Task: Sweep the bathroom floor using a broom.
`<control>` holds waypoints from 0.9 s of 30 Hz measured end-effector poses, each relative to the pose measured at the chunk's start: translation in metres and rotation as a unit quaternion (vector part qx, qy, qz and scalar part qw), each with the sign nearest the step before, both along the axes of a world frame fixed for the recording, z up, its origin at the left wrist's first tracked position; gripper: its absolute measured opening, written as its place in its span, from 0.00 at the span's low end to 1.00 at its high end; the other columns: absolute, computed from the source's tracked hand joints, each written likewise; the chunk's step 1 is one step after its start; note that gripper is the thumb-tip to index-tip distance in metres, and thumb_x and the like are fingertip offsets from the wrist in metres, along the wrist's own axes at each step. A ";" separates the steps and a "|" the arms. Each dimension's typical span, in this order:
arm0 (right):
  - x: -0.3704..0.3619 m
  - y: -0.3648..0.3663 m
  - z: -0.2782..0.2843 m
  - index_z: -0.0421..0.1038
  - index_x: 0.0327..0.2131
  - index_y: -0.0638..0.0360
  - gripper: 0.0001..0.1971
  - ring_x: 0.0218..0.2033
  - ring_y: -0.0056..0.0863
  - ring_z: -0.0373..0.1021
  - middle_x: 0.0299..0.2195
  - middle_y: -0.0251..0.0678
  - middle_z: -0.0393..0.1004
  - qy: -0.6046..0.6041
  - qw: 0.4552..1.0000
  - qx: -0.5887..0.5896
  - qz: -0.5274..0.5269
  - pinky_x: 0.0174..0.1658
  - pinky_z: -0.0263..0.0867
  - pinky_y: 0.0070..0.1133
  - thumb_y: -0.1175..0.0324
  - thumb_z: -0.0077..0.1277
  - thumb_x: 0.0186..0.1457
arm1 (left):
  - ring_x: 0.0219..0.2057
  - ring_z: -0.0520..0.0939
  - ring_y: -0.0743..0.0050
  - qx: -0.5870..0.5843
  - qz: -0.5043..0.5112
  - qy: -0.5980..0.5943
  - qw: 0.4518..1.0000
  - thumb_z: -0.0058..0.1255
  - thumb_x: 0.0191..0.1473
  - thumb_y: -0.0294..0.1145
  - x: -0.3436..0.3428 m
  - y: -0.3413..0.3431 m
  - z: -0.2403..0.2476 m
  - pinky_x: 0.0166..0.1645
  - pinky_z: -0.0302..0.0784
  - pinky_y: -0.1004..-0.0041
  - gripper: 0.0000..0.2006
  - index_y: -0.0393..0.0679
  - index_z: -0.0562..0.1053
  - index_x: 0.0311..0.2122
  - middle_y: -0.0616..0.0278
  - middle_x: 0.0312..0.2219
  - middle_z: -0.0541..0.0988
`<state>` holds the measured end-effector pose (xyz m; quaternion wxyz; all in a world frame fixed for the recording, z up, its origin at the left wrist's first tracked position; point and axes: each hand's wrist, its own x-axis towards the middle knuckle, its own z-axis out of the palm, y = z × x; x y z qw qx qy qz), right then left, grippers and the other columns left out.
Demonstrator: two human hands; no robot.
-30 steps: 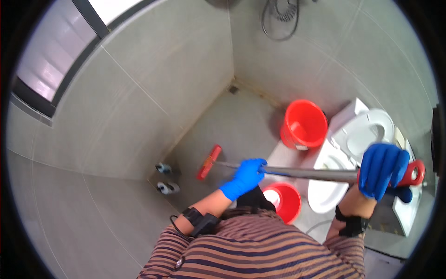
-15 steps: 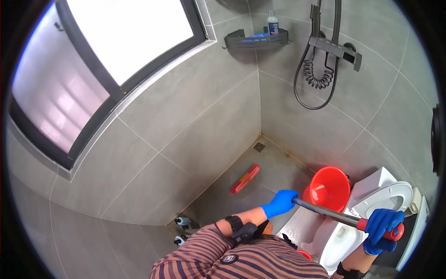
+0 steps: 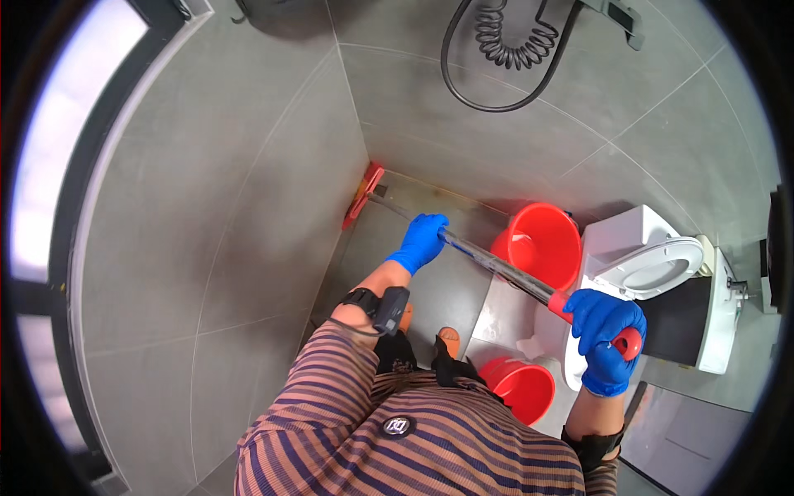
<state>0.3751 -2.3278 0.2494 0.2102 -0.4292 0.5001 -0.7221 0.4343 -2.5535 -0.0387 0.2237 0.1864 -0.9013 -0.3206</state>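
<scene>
I hold a long-handled floor brush [image 3: 506, 269] slantwise across the shower floor. My left hand [image 3: 422, 240], in a blue glove, is closed around the middle of its grey pole. My right hand [image 3: 604, 331], gloved likewise, grips the red handle end near the toilet. The brush's narrow red head [image 3: 362, 197] lies at the foot of the left wall, by the far corner and the floor drain [image 3: 380, 191]. Its bristles cannot be made out from here.
A red bucket [image 3: 544, 246] stands against the far wall beside the white toilet [image 3: 635, 273], whose lid is raised. Another red bucket [image 3: 529, 392] is close to my body. A washbasin [image 3: 718, 318] is at the right, and a coiled shower hose [image 3: 513, 54] hangs above.
The brush head has moved across the floor to the left wall's foot near the corner, my left hand moving with the pole. The view has tilted down, showing my feet and the nearer bucket.
</scene>
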 end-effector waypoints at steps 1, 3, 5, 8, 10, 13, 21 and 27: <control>0.002 -0.009 0.004 0.56 0.14 0.55 0.08 0.11 0.23 0.54 0.10 0.29 0.59 0.037 0.999 0.021 0.006 0.24 0.53 0.24 0.72 0.45 0.36 | 0.26 0.69 0.52 0.026 0.007 0.030 0.999 0.43 0.32 0.22 -0.002 0.004 -0.011 0.33 0.65 0.64 0.08 0.42 0.67 0.25 0.53 0.21 0.70; -0.002 0.016 0.019 0.54 0.18 0.57 0.08 0.16 0.21 0.52 0.14 0.30 0.55 0.119 0.960 0.140 -0.212 0.24 0.51 0.23 0.68 0.42 0.38 | 0.26 0.69 0.51 0.097 -0.086 0.061 0.990 0.43 0.31 0.22 -0.008 0.037 -0.003 0.31 0.64 0.63 0.08 0.43 0.67 0.24 0.52 0.21 0.70; -0.021 0.050 0.058 0.54 0.20 0.58 0.08 0.16 0.19 0.48 0.13 0.29 0.52 0.056 0.972 0.043 -0.226 0.23 0.46 0.19 0.65 0.39 0.39 | 0.26 0.69 0.50 0.172 -0.133 0.076 0.973 0.43 0.30 0.24 -0.018 0.078 0.027 0.29 0.63 0.62 0.08 0.44 0.67 0.23 0.52 0.20 0.69; -0.029 0.084 0.119 0.55 0.19 0.58 0.08 0.12 0.13 0.47 0.10 0.24 0.52 0.019 0.991 -0.046 -0.126 0.21 0.44 0.14 0.66 0.40 0.38 | 0.23 0.69 0.52 0.209 -0.207 0.042 0.955 0.43 0.29 0.25 -0.001 0.105 0.101 0.27 0.62 0.62 0.06 0.43 0.65 0.20 0.54 0.17 0.68; -0.029 0.075 0.121 0.53 0.17 0.55 0.09 0.11 0.12 0.48 0.09 0.22 0.53 0.004 0.996 -0.074 -0.058 0.21 0.44 0.13 0.68 0.44 0.36 | 0.23 0.69 0.53 0.202 -0.196 0.053 0.958 0.44 0.28 0.25 0.006 0.099 0.105 0.26 0.61 0.62 0.05 0.43 0.64 0.19 0.55 0.17 0.68; -0.021 0.037 0.089 0.54 0.14 0.51 0.12 0.08 0.13 0.52 0.08 0.22 0.57 0.020 0.993 -0.056 -0.100 0.15 0.50 0.10 0.69 0.50 0.32 | 0.22 0.69 0.53 0.140 -0.129 0.049 0.980 0.44 0.28 0.23 0.005 0.061 0.072 0.26 0.62 0.63 0.06 0.44 0.64 0.19 0.55 0.16 0.68; -0.023 0.030 0.073 0.53 0.16 0.52 0.13 0.10 0.16 0.52 0.11 0.25 0.55 -0.002 0.991 -0.042 -0.124 0.18 0.49 0.14 0.66 0.50 0.32 | 0.20 0.68 0.53 0.145 -0.110 0.045 0.982 0.44 0.28 0.22 0.009 0.054 0.060 0.24 0.62 0.63 0.06 0.44 0.65 0.19 0.55 0.15 0.67; 0.002 0.146 0.126 0.56 0.39 0.75 0.23 0.21 0.27 0.58 0.22 0.39 0.62 0.007 0.974 -0.012 -0.227 0.28 0.53 0.20 0.66 0.39 0.39 | 0.22 0.70 0.52 0.241 -0.342 0.018 0.908 0.44 0.31 0.27 0.001 0.135 0.086 0.25 0.63 0.61 0.03 0.43 0.65 0.18 0.54 0.17 0.69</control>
